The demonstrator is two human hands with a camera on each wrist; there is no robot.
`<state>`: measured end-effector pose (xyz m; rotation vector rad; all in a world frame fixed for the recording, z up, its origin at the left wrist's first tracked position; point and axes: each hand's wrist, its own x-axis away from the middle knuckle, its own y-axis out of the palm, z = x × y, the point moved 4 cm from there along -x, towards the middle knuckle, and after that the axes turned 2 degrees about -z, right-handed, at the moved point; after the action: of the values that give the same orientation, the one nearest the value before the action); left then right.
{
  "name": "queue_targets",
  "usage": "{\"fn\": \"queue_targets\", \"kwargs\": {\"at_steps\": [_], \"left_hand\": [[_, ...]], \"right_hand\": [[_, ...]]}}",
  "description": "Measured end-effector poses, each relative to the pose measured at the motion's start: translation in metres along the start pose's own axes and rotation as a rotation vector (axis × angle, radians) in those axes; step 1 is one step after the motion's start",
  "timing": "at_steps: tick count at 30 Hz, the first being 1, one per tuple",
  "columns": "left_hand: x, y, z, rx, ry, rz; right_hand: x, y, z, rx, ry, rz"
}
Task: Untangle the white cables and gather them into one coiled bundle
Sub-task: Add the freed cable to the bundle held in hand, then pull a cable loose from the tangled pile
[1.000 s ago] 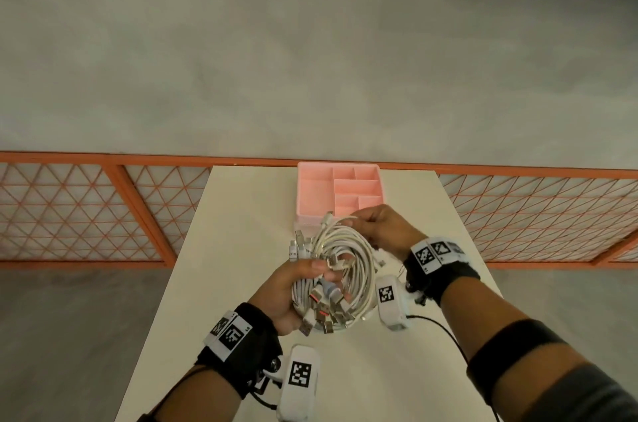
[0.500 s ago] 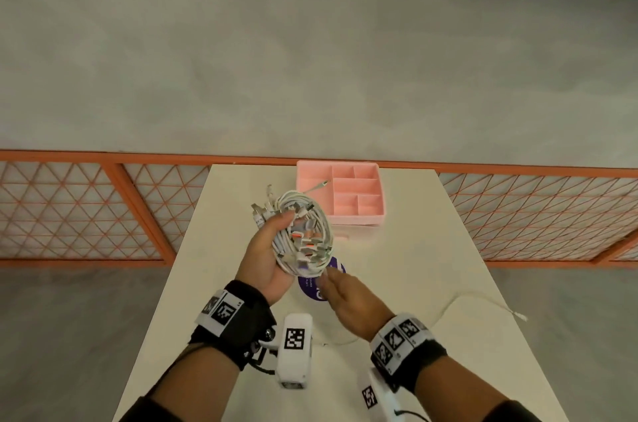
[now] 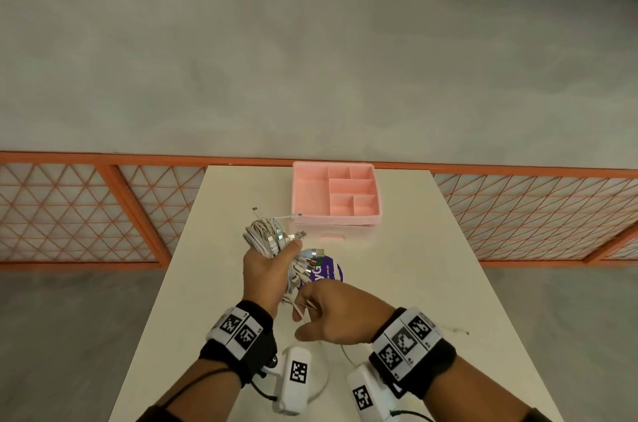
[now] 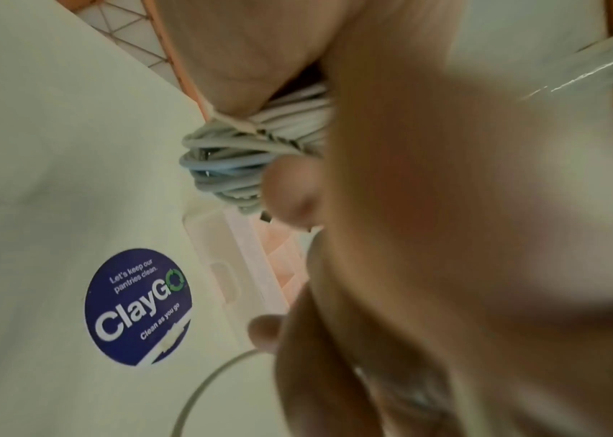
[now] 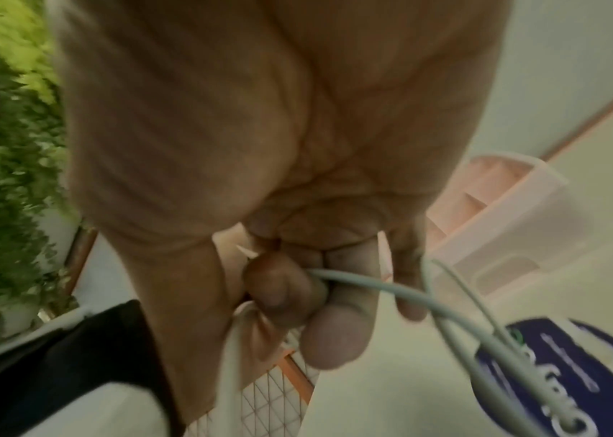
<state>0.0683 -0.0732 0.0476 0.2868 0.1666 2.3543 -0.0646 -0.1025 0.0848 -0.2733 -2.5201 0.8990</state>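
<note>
The table (image 3: 221,283) carries the same things as a moment ago — the pink organiser tray (image 3: 310,193) at its far edge and the round purple sticker (image 3: 331,269) just on the near side of the tray. What has changed is the work of the hands. A second ago both were closed round one coil, held above the near side of the tray. Now the left hand (image 3: 264,269) alone holds the coiled bundle (image 3: 266,235), its fingers wrapped round the gathered loops, off the tray's near-left corner and clear of the table; the plug ends fan out toward the sticker.

The right hand (image 3: 340,313) has let go of the coil and dropped nearer the person, on the near side of the sticker. Its thumb and fingers (image 5: 338,340) now pinch a single loose white cable (image 5: 409,295), which trails back across the table, well away from the tray.

So the bundle looks mostly made, and this straggler is probably the last strand to be drawn in — it needs winding onto the coil without loosening the left hand's grip.
</note>
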Motion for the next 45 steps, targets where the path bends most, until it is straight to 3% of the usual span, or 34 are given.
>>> {"fn": "queue_targets", "kwargs": {"at_steps": [7,11,15,22,27,33,39,45], "left_hand": [[-0.001,-0.002,0.001,-0.045,0.029,0.012],[-0.002,-0.003,0.002,-0.055,0.035,0.037],[-0.003,-0.006,-0.005,-0.066,0.021,0.052],[0.001,0.001,-0.008,-0.065,0.019,0.091],[0.003,0.002,-0.004,0.027,-0.002,0.162],[0.007,0.004,-0.003,0.115,-0.081,0.211],[0.004,0.000,0.003,0.140,-0.062,0.233],[0.005,0.005,0.001,0.216,-0.111,0.235]], "right_hand": [[0.000,-0.013,0.005,0.038,0.032,0.046],[0.001,-0.005,0.012,-0.235,0.077,-0.008],[0.000,-0.009,0.018,-0.370,0.071,0.055],[-0.003,-0.010,0.026,-0.243,0.038,0.109],[-0.004,0.002,0.040,-0.176,0.145,0.051],[-0.002,0.023,0.055,-0.457,0.253,-0.049],[0.000,0.025,0.069,-0.645,0.255,0.107],[-0.003,0.035,0.069,-0.627,0.339,-0.045]]}}
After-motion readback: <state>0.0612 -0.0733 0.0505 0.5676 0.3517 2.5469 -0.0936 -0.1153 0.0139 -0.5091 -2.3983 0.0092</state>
